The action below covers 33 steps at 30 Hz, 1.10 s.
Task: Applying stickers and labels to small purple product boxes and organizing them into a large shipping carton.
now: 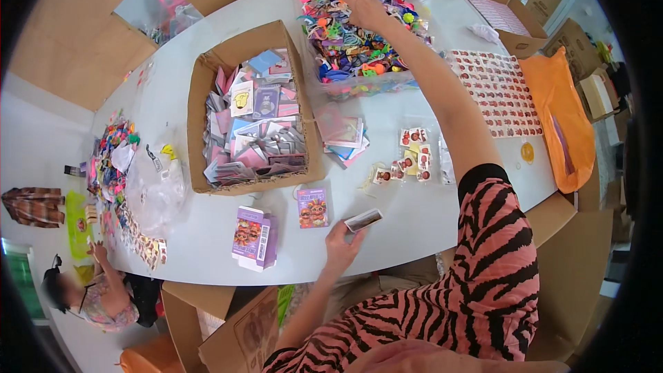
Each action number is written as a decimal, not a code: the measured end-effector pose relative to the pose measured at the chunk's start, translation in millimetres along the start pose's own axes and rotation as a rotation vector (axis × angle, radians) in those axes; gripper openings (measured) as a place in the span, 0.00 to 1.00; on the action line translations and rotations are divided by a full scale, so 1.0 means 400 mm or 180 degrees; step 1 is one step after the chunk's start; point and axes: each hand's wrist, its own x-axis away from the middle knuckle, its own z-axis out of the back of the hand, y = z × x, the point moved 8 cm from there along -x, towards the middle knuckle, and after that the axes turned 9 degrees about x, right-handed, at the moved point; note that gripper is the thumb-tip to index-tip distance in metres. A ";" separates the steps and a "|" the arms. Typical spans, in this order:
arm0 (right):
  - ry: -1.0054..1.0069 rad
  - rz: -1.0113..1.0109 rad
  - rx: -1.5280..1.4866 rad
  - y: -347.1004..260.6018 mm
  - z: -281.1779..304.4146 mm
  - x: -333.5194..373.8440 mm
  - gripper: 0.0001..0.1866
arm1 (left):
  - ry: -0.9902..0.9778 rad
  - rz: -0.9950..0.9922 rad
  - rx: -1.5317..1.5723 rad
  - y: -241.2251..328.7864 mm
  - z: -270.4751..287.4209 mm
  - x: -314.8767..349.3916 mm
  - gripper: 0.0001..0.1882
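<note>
My left hand (340, 249) is closed round a small carton (364, 220) with its open end turned up and a dark inside. Far ahead, my right hand (366, 11) reaches into a clear plastic bin (330, 88) heaped with small colourful trinkets (366, 48). Its fingers are drawn together at the pile, and what they pinch, if anything, is too small to make out. Left of my left hand, a purple printed carton (313, 208) lies flat. Farther left is another purple carton (254, 237) with flaps showing at its lower end.
A cardboard box (314, 145) of small packets stands mid-table, with loose cards (349, 139) beside it. Sticker pieces (413, 159), sticker sheets (494, 93) and an orange bag (563, 124) lie rightward. At left are a clear bag (155, 193), trinkets and another person (97, 297).
</note>
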 end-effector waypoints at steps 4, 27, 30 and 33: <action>-0.0712 0.0203 0.0164 -0.074 0.002 -0.033 0.23 | 0.0048 0.0015 -0.0054 -0.003 0.010 0.005 0.15; -0.1561 -0.1134 -0.3702 0.008 0.295 0.331 0.12 | 0.0067 -0.0465 -0.0053 0.025 0.013 -0.008 0.13; -0.1470 -0.0667 -0.3377 -0.074 0.399 0.396 0.10 | 0.0029 -0.0470 -0.0192 0.011 0.015 -0.022 0.14; -0.1596 -0.0551 -0.3554 -0.172 0.525 0.493 0.11 | -0.0052 -0.0480 0.0155 0.012 -0.004 -0.037 0.14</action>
